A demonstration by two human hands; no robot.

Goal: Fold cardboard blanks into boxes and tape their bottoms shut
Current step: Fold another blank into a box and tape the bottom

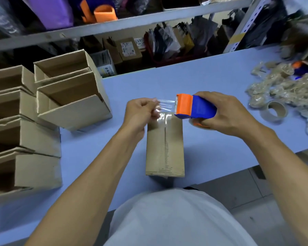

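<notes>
A folded cardboard box stands on the blue table right in front of me, its closed flaps up with a seam down the middle. My right hand grips a blue and orange tape dispenser above the box's far end. A short strip of clear tape stretches from the dispenser to my left hand, which pinches its free end. More clear tape lies wrinkled over the far edge of the box.
Several open folded boxes are stacked on the left side of the table. At the right lie a heap of crumpled used tape, an empty tape core and another dispenser. Shelves with packed goods stand behind the table.
</notes>
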